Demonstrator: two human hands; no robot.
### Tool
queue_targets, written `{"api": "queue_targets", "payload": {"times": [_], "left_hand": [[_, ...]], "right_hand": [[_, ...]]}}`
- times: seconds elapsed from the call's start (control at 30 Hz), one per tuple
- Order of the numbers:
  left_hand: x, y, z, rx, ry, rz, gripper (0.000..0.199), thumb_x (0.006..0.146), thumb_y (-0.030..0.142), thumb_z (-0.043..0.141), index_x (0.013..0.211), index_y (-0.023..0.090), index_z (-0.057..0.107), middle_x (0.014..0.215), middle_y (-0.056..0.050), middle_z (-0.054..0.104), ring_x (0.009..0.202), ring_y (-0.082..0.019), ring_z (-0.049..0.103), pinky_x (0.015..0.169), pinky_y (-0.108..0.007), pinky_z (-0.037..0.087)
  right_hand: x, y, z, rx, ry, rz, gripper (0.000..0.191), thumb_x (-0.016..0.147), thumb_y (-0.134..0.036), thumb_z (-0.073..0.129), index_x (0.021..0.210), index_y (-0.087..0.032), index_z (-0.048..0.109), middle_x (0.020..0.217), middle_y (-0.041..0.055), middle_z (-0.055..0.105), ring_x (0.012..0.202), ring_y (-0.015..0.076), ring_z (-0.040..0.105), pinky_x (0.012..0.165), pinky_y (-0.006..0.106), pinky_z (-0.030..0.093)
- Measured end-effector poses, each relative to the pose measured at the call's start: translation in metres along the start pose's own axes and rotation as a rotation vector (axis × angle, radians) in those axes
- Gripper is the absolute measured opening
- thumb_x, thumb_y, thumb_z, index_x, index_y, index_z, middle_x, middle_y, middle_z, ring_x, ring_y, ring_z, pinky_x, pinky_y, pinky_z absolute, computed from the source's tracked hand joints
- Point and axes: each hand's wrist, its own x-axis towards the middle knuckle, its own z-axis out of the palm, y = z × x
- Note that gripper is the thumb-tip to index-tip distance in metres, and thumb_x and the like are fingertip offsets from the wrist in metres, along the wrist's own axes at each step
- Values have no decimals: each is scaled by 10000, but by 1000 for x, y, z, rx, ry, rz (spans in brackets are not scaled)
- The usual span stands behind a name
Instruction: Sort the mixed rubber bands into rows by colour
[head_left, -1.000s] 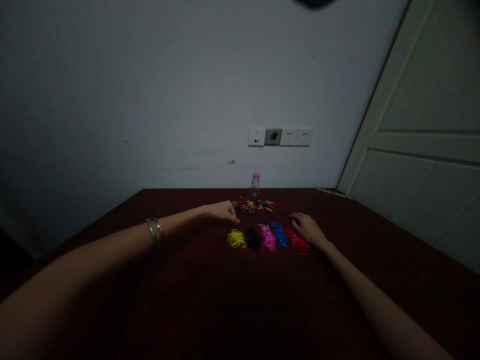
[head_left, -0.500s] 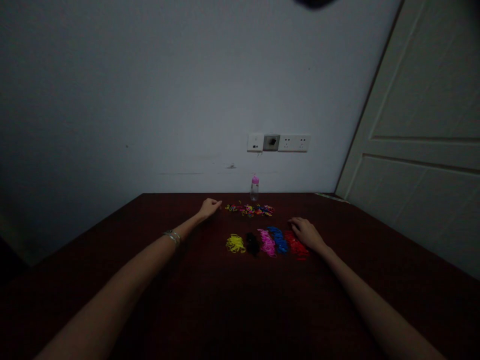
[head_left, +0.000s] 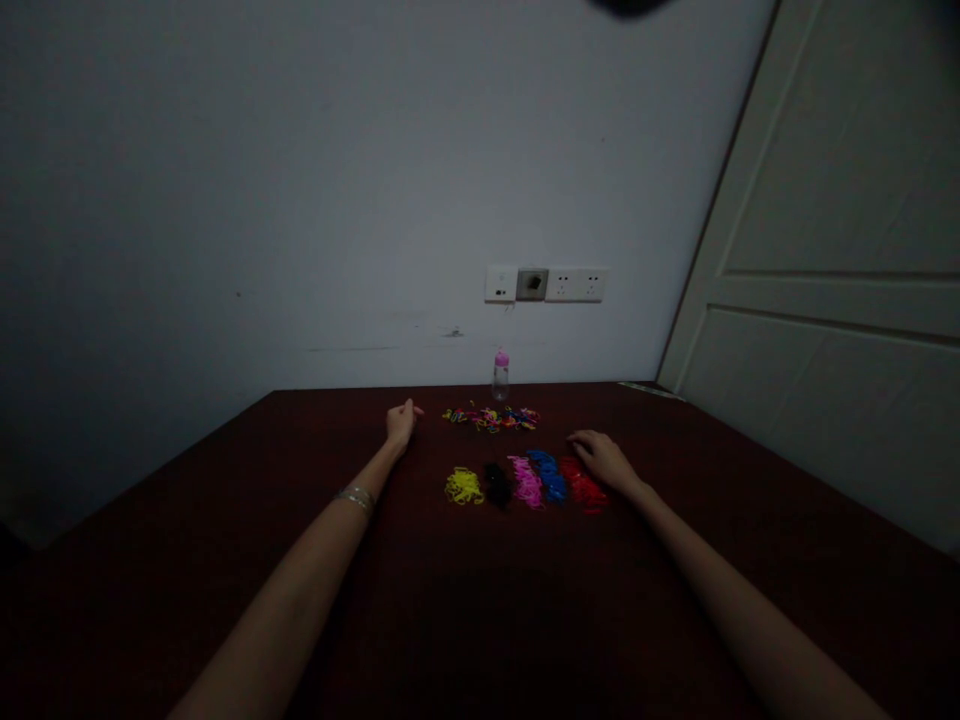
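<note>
1. Landmark: clear bottle with a pink cap (head_left: 501,382), upright near the far edge of the dark red-brown table (head_left: 465,610).
2. Mixed heap of small multicoloured bands (head_left: 495,419): directly in front of the bottle, spread in a loose strip to both sides of it.
3. Sorted piles, one row, nearer the camera than the bottle and the mixed heap. Left of the bottle: yellow pile (head_left: 464,487). Almost in line with it: black pile (head_left: 498,485), dark against the tabletop, outline hard to read. Right of it, in order: pink pile (head_left: 527,483), blue pile (head_left: 549,477), red pile (head_left: 584,486).
4. Left hand (head_left: 402,424): left of the bottle and somewhat nearer the camera, just beyond the left end of the mixed heap, apart from it. Fingers curled in toward the palm, thumb side toward the heap. Whether anything is pinched inside — cannot tell at this size. Silvery bracelet (head_left: 358,497) on this wrist.
5. Right hand (head_left: 604,460): right of the bottle and nearer the camera, palm down, fingers loosely extended and slightly bent, beside the outer edge of the red pile. No grasp visible; underside hidden — contact with the red bands cannot be confirmed.
6. Behind the bottle: pale wall (head_left: 337,200), with socket plates (head_left: 575,285) above and to its right.
</note>
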Motion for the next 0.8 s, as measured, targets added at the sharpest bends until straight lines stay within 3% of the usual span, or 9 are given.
{"api": "queue_targets", "payload": {"times": [0.17, 0.33, 0.6, 0.8], "left_hand": [[5, -8, 4, -324, 73, -71, 469, 786, 462, 376, 564, 122, 611, 376, 24, 375, 352, -90, 325, 406, -219, 242], [3, -8, 1, -568, 126, -118, 460, 784, 484, 386, 561, 129, 574, 382, 47, 340, 324, -71, 276, 384, -215, 193], [2, -7, 2, -617, 107, -133, 440, 777, 481, 413, 585, 119, 572, 403, 50, 355, 314, -56, 270, 362, -206, 168], [3, -8, 3, -630, 90, -143, 420, 788, 443, 400, 589, 118, 574, 402, 47, 355, 311, -57, 276, 358, -199, 168]], "right_hand": [[8, -16, -4, 82, 1, 44, 294, 858, -315, 446, 995, -183, 670, 1066, 83, 653, 997, 192, 580, 883, 277, 413], [23, -36, -5, 104, -37, 34, 289, 850, -333, 472, 1003, -190, 671, 1088, 82, 644, 1011, 194, 574, 885, 273, 408], [52, -54, -2, -17, -197, 106, 274, 839, -283, 497, 1054, -221, 656, 1101, 66, 649, 1034, 198, 574, 861, 269, 411], [60, -64, -3, -126, -243, 139, 269, 840, -363, 514, 1025, -237, 664, 1102, 74, 647, 1009, 213, 582, 780, 265, 429]]}}
